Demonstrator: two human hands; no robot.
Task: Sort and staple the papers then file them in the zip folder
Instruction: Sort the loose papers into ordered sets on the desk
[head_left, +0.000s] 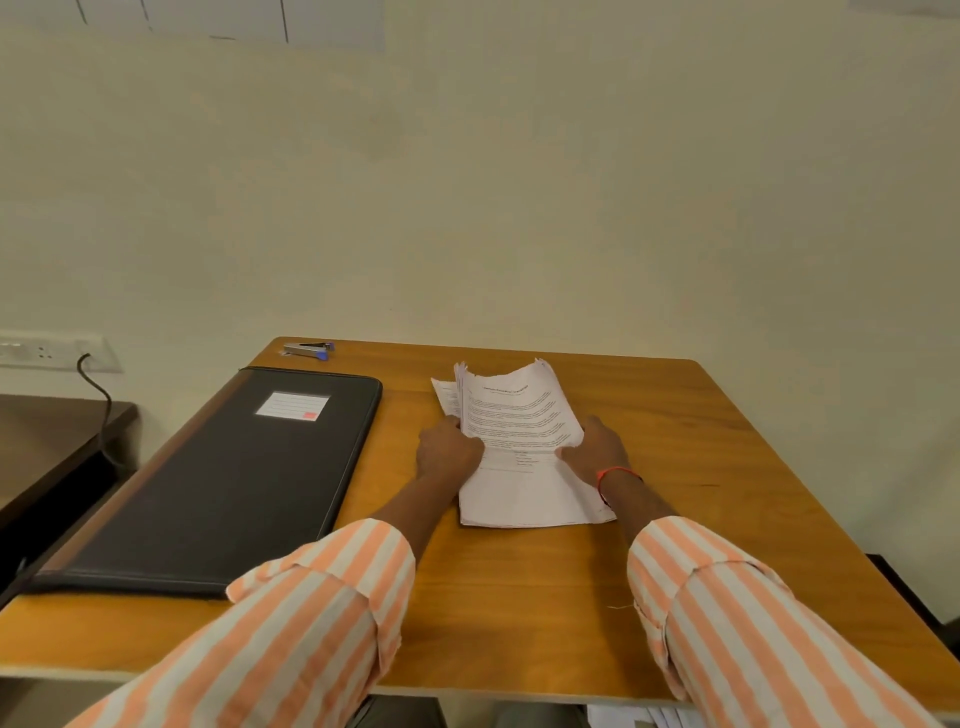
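Striped orange-and-white sleeves (291, 623) reach forward from the bottom edge over a brown wooden table (519, 597) that stands against a cream wall.

On the left half of the table lies the zip folder (234, 483), black, flat and closed, its long side running away from the person. A white label (293, 406) with a small red patch sits near its far end.

To the right of the folder, near the middle of the table, is the stack of papers (519, 431). They are white printed sheets with a centred heading and lines of text. The far edges are ragged and uneven, and a few sheets stick out to the left behind the top page. The near end of the stack rests on the table, while the far part curls upward.

The left hand (447, 449) grips the stack's left edge, fingers curled against the sheets. The right hand (595, 449) clasps the right edge, thumb on the top page. The papers sit between the two hands. A red thread (615, 474) circles the right wrist.

At the far left corner of the table, beyond the folder and well apart from the hands, lies a small stapler (307, 349), silver with blue ends.
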